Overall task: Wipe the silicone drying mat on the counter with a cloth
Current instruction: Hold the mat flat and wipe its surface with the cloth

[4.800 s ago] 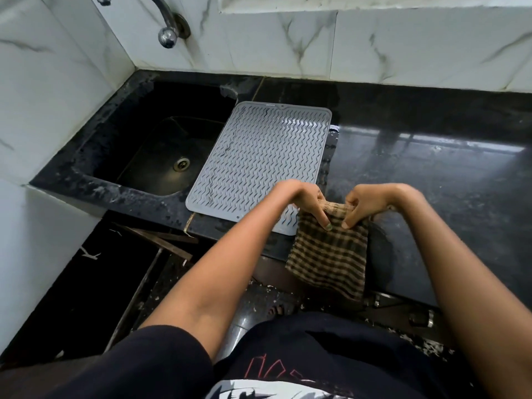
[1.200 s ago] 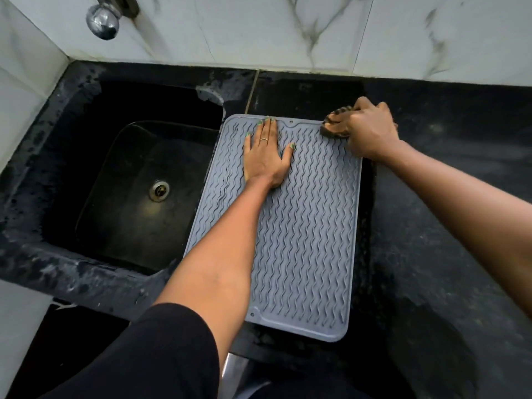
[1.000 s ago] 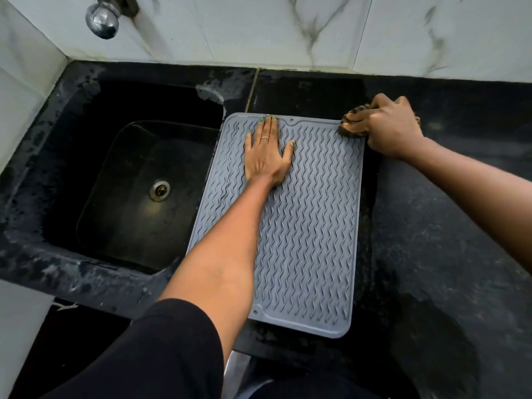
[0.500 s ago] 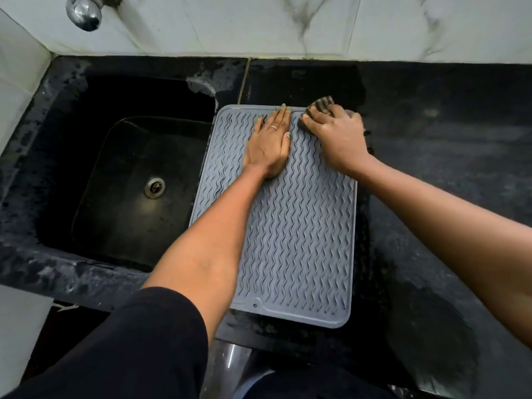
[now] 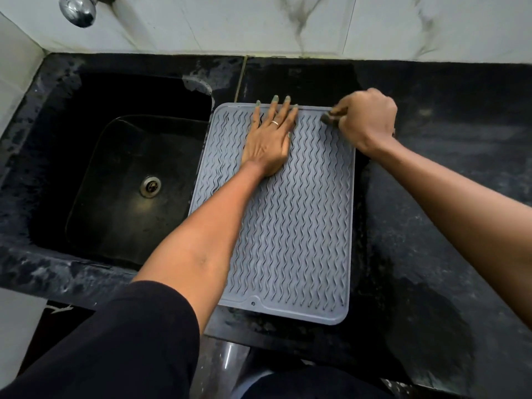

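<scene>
Far left: white marble-look wall tile [image 5: 17, 70], w/ a chrome tap end [image 5: 77, 9] poking in at top. Below it a black sink basin [image 5: 95, 174], sunk into the black speckled stone surface [image 5: 449, 174]; metal drain [image 5: 150, 186] near its middle. Basin rim looks worn, pale patches along the front edge.

Just right of the sink: grey silicone drying mat [image 5: 290, 231], wavy ridges, lying flat on the surface, long side running away from the person, left edge partly overhanging the basin. Small hole at its near edge. No brand or text readable on it.

Left hand [image 5: 269, 139] flat on the mat's far end, fingers spread & straight, ring on one finger, fingertips reaching the far rim. Black sleeve [image 5: 121, 341] on that arm.

Right hand [image 5: 365, 119] closed round a dark bunched cloth [image 5: 329, 118] at the mat's far right corner, cloth touching the mat; only a bit of it shows.

Back wall: white marble tile [image 5: 288, 21] w/ grey veins.
</scene>
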Tool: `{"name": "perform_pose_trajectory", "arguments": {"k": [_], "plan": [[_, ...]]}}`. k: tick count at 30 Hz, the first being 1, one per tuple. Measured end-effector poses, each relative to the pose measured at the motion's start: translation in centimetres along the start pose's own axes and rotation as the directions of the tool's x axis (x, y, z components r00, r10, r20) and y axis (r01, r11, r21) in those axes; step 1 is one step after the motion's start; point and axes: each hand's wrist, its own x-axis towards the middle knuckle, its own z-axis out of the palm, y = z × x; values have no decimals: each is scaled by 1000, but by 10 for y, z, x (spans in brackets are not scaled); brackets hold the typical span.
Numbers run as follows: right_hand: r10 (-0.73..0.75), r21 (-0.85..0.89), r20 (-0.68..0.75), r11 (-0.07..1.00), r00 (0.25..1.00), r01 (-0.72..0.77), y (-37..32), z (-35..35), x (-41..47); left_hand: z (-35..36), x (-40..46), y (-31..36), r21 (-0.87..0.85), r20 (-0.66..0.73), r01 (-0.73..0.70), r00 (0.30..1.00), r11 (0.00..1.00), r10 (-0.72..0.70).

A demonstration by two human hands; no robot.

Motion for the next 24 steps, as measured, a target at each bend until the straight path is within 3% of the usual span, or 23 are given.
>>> {"name": "perform_pose_trajectory", "arguments": {"k": [3,6,13,16,19,22,24], "plan": [[-8,71,62,998,998,3,-9,7,1,-2,2,0,-9,45,-61,997,998,62],[-52,-66,245,995,968,70,-13,35,-13,0,4,-2,-80,91,-32,995,996,39],[-29,-56,109,998,994,35,-35,33,-91,1,6,-5,-125,105,-11,994,992,24],[-53,-52,150,997,987,62,-42,20,-142,2,5,-3,-138,101,-7,995,990,21],[-70,-81,300,992,951,98,-49,-7,-161,1,5,-4,-141,105,-8,994,990,23],[91,27,388,994,917,-110,-50,-34,-135,1,4,-3,-145,100,-6,995,989,21],[194,219,280,941,940,-259,-48,-44,-104,1,5,-3,-142,109,-3,994,990,18]]}}
